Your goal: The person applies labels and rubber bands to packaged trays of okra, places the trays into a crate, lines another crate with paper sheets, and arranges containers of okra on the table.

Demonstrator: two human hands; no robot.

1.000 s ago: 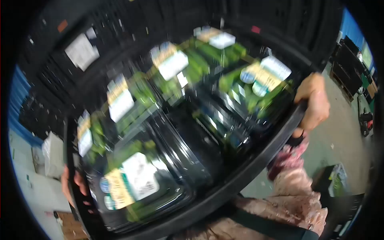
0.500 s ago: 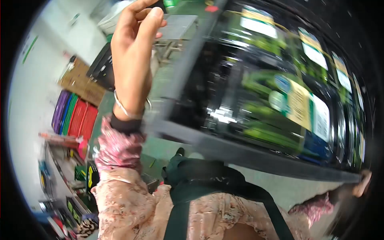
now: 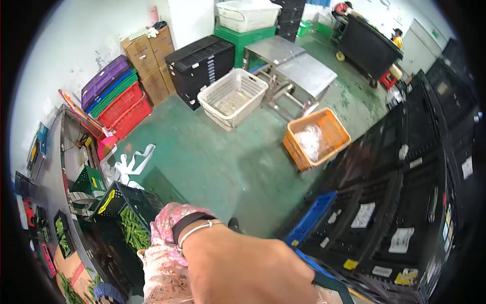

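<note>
My left hand (image 3: 248,268) is large at the bottom middle, in front of my body, with a silver bracelet and a dark band at the wrist. Its back faces the camera, and the fingers are hidden below, so I cannot see whether it holds anything. My right hand is out of view. Left of my sleeve (image 3: 169,225) stands a dark crate (image 3: 109,223) with green pods inside. Stacked black crates (image 3: 385,202) with paper labels rise on my right, beside a blue crate edge (image 3: 314,215).
A white basket (image 3: 215,99) and an orange basket (image 3: 298,152) holding white material stand on the green floor. Metal tables (image 3: 306,73) are behind them. A workbench (image 3: 68,167) runs along the left. A blue cuff (image 3: 109,291) shows lower left; people are at the far right.
The black crate of packed green vegetables has left the view. My left hand has come down from raised at the upper left to the bottom middle. My right hand has gone out of view.
</note>
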